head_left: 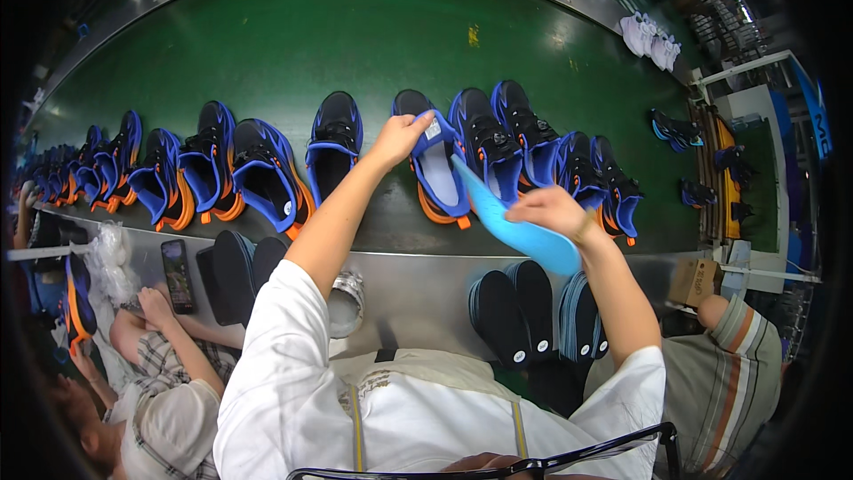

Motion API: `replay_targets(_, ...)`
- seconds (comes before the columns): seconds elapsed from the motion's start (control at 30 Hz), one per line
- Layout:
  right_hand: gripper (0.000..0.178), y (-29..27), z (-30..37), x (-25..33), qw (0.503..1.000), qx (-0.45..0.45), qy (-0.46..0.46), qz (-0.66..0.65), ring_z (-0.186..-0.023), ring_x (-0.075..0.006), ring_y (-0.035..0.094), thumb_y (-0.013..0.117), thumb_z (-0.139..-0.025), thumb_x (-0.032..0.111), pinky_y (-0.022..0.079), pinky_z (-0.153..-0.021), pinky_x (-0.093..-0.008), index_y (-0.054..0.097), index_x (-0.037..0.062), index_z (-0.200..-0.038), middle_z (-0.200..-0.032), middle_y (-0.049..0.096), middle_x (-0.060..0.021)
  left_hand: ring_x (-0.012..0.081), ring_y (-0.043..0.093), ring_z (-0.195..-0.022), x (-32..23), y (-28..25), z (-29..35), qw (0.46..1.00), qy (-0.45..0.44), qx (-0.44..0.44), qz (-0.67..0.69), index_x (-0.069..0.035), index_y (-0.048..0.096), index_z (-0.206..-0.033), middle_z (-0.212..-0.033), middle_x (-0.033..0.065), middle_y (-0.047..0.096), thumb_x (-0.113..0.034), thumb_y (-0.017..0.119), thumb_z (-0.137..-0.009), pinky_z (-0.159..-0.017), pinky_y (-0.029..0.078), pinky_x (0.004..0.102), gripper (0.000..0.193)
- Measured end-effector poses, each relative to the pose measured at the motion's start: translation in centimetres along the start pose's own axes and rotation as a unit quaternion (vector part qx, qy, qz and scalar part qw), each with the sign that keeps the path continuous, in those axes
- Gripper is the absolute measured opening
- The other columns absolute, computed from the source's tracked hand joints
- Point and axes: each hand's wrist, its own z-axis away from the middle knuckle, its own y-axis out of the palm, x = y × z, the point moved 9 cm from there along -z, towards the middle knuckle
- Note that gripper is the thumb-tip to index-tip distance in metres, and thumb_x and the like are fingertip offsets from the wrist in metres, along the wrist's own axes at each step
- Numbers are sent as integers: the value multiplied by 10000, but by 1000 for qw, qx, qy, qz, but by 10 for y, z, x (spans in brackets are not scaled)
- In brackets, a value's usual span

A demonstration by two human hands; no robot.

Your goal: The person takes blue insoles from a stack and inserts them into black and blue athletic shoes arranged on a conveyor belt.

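My left hand (398, 140) pinches the blue tongue of a black, blue and orange sneaker (437, 176) and pulls it back. The pale grey inside of that shoe shows, its heel toward me. In my right hand (553, 212) is a light blue insole (544, 247), gripped near its middle. Its narrow tip reaches the right side of the shoe's opening. Right beside stands another sneaker (484, 138) of the same kind. Below my right hand lie stacked black insoles (499, 311), with a second stack (577, 320) to their right.
Matching sneakers (206, 160) line the green conveyor belt (267, 53) on both sides. On the metal ledge are a tape roll (346, 304), more dark insoles (234, 268) and a phone (178, 274). Co-workers sit at left (169, 418) and right (724, 382). A cardboard box (696, 281) stands at right.
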Motion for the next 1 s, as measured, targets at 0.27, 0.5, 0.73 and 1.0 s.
replay_targets(0.27,182,78,-110,-4,875,-89,-66,471,-864,-336,552,533,-701,128,442,-778,-369,637,13,-798,-927,552,-229,59,388,-457,16,19,16,990,-70,118,40,-34,570,-715,-551,-20,473,-434,506,-811,-409,288,211,416)
replay_targets(0.5,309,86,-67,1,829,-156,-116,524,-891,-347,488,585,-700,263,420,-800,-383,600,1,-864,-985,473,-219,68,399,-565,9,14,27,992,-29,122,-33,16,559,-767,-613,-3,486,-422,506,-816,-489,327,221,444)
replay_targets(0.73,257,86,-76,-16,850,24,27,526,-891,-301,565,551,-732,219,462,-767,-363,626,28,-886,-959,563,-198,122,445,-556,9,7,35,1000,0,-9,17,53,531,-722,-563,80,488,-441,509,-797,-514,376,292,500)
replay_targets(1.0,200,102,-112,-17,823,-96,-119,547,-821,-280,571,467,-761,108,487,-684,-339,608,-23,-818,-910,555,-175,145,447,-526,15,13,32,1000,-7,4,19,34,502,-702,-542,87,472,-408,457,-838,-503,370,303,465)
